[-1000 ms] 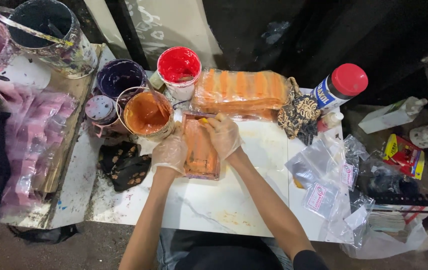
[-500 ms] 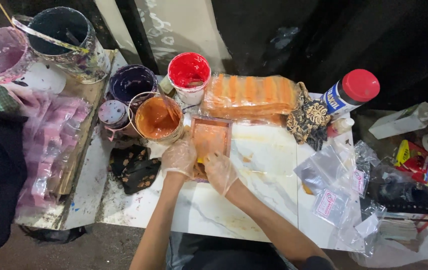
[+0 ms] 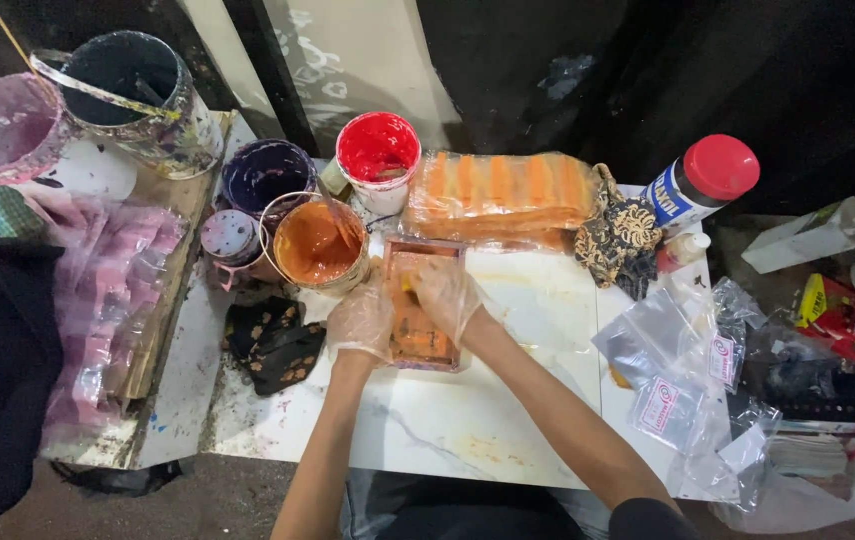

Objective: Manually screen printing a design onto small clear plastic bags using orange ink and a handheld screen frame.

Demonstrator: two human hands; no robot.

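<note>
Both my hands wear thin clear gloves. A small rectangular orange-stained tray (image 3: 426, 340) lies on the white marble-pattern tabletop (image 3: 468, 430). My left hand (image 3: 363, 318) grips the tray's left edge. My right hand (image 3: 445, 290) presses down on the orange contents inside the tray, fingers bent. A tub of orange paint (image 3: 316, 243) stands just left of the tray, touching distance from my left hand.
Red paint tub (image 3: 378, 150), dark purple tub (image 3: 266, 175) and larger buckets (image 3: 133, 95) stand at the back left. A wrapped orange stack (image 3: 500, 192) lies behind the tray. A red-capped bottle (image 3: 703, 180), patterned cloths (image 3: 273, 345) and clear plastic bags (image 3: 688, 370) lie around.
The view has shifted. My right hand moved from the tray's near end up onto its middle, and my left hand stays on the tray's left edge.
</note>
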